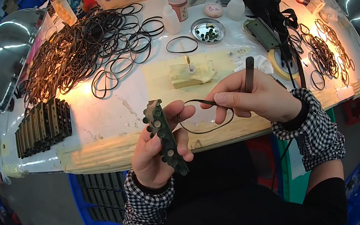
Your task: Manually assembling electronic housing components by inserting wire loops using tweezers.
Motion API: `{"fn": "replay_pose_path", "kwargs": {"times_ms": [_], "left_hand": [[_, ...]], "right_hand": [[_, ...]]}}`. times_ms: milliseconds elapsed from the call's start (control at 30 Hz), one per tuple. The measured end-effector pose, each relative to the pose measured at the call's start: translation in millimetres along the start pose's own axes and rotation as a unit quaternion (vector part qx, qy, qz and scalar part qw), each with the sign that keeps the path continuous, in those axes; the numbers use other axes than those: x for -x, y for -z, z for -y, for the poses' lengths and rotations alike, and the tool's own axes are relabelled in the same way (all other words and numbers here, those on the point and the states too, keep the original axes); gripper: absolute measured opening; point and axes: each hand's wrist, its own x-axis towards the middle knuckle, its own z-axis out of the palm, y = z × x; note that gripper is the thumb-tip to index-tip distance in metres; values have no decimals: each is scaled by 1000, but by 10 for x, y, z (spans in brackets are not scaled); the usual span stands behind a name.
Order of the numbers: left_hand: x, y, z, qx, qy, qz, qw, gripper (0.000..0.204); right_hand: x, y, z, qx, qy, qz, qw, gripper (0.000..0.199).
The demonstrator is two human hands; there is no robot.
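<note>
Head view: left hand (156, 153) closed around a small green mechanism plate (165, 137), upright above the counter (108, 115) edge; looks light, rigid, best held by its edges. Right hand (254, 97) pinches a thin black rubber belt (205, 117), limp and stretchy, plus a dark tool (249, 74); wrists bent inward.

Bright lamp glare on white table (107, 111), dark fisheye rim, edges bent, centre sharp
</note>
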Motion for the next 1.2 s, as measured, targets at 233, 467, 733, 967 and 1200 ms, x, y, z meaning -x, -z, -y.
{"fn": "replay_pose_path", "kwargs": {"times_ms": [233, 467, 733, 967, 1200], "left_hand": [[24, 31, -8, -14, 17, 18, 1000, 60], [-4, -30, 48, -188, -45, -65, 979, 50], [76, -91, 122, -185, 58, 24, 981, 54], [115, -94, 124, -255, 67, 40, 964, 57], [126, -88, 110, -265, 57, 39, 962, 57]], "right_hand": [[-19, -12, -12, -32, -2, 7, 999, 24], [22, -117, -17, -50, 92, -21, 994, 23], [40, -255, -106, 163, 273, -73, 945, 22], [23, -241, -120, 241, 304, -106, 915, 20], [22, -227, -137, 231, 306, -117, 916, 19]]}}
